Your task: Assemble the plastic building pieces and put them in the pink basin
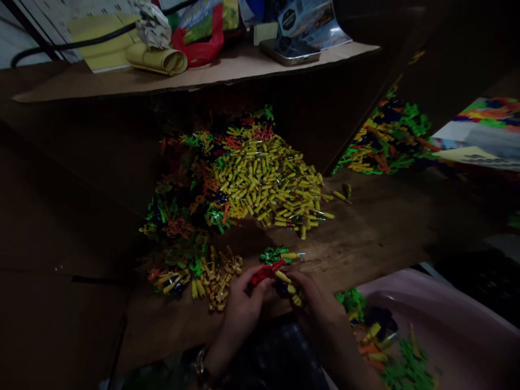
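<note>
The left hand (245, 304) pinches a red piece (262, 274) between thumb and fingers. Just beside it, the right hand (320, 304) grasps yellow pieces (291, 290).

The left hand's fingers (244, 279) cover part of the red pieces (262, 275); their exact shape and count cannot be determined. The right hand (319, 298) hides the far side of the yellow pieces (291, 287) at its fingertips. The right forearm is cut off by the bottom edge. The wristband (200, 362) is too dim to identify. The pink basin (439, 303) runs out at the bottom and right edges; its contents are blurred. Deep shadow obscures the rear of the multicoloured heap (179, 225) beneath the cardboard shelf (227, 73).
</note>
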Demonstrator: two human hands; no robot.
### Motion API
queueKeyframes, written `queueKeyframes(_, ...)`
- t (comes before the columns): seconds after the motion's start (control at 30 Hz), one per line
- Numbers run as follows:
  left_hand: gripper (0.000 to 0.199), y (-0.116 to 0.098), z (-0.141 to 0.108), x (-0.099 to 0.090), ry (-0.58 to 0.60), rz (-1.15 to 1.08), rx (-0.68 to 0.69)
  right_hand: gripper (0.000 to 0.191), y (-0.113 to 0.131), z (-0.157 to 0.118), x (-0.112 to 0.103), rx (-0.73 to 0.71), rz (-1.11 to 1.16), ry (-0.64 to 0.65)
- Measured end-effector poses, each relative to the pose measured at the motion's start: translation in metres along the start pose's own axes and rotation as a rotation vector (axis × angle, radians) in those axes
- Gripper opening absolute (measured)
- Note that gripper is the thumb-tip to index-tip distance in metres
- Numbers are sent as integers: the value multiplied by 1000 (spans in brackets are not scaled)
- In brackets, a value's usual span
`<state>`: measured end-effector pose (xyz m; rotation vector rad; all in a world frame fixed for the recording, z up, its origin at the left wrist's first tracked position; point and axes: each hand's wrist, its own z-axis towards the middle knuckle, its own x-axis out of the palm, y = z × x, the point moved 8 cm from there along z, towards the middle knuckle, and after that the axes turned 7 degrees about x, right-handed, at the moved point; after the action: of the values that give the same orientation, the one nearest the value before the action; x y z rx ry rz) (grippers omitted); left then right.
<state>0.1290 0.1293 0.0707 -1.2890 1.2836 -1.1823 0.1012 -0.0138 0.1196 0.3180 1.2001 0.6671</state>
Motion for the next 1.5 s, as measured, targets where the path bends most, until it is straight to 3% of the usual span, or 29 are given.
queueKeyframes(0.1,32,-2,3,3,55,-79,-45,27,-6,5,-9,40,95,-35)
queueKeyframes(0.27,29,-8,4,2,6,-42,-4,24,-10,6,-21,58,88,-54)
queueKeyframes(0.47,28,-5,-1,0,3,42,13,32,0,2,-15,-19,37,-13)
queueKeyframes(0.53,28,-3,0,-2,56,54,15,32,1,2,-15,-55,40,-11)
queueKeyframes(0.67,31,9,2,2,294,28,-59,20,-15,5,-10,-9,164,78)
queueKeyframes(0.73,32,9,9,-5,303,176,14,17,-30,5,-5,49,178,109)
queueKeyframes(0.83,40,-4,21,-30,95,687,264,22,-53,4,0,146,123,92)
queueKeyframes(0.9,44,-8,24,-40,-3,1050,337,23,-67,2,-2,257,92,31)
queueKeyframes(0.97,40,-2,26,-44,13,1281,331,27,-77,1,-6,392,103,-53)
queueKeyframes(1.03,30,3,28,-43,51,1334,348,36,-83,1,-9,524,176,-106)
queueKeyframes(1.1,25,2,29,-42,20,1214,409,43,-85,3,-4,609,327,-70)
queueKeyframes(1.17,25,-4,29,-47,-97,954,438,45,-81,5,9,652,498,83)
queueKeyframes(1.23,25,-4,28,-58,-249,578,340,44,-72,6,21,666,620,253)
queueKeyframes(1.3,26,10,26,-60,-327,157,125,42,-61,6,28,648,677,350)
queueKeyframes(1.4,37,28,18,-37,-259,-264,-162,47,-46,10,29,587,699,326)
queueKeyframes(1.5,49,29,14,-22,-157,-296,-188,47,-41,13,25,574,631,214)
